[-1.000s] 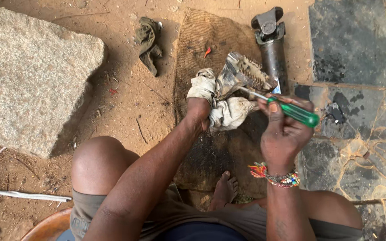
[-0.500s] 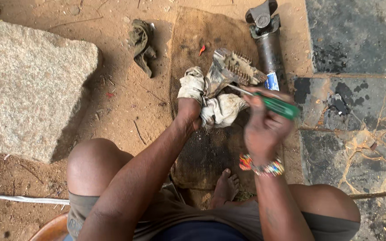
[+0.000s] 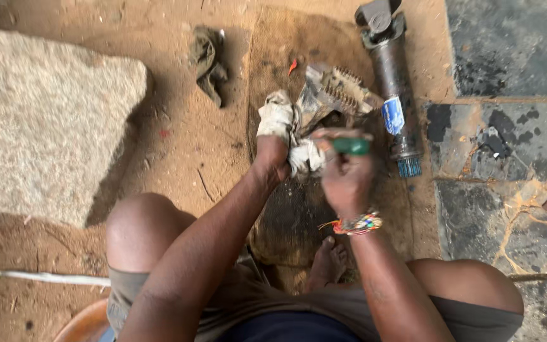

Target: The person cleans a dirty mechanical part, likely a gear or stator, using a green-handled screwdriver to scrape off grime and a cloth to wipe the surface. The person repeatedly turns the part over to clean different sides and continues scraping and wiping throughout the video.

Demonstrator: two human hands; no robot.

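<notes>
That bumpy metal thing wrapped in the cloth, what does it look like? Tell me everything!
The toothed metal part is grey, grimy and dull, with rows of small ridges like comb teeth along its top. It lies tilted on the brown mat on the dirt. A dirty white rag wraps its near end, and the left hand grips it through that rag. The right hand holds a green-handled tool against it. A dark metal shaft lies just beside it; whether they touch is unclear.

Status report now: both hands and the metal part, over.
Left hand grips dirty white rag on toothed grey metal part. Right hand holds green-handled tool against it. Dark metal shaft lies beside, apart.
</notes>
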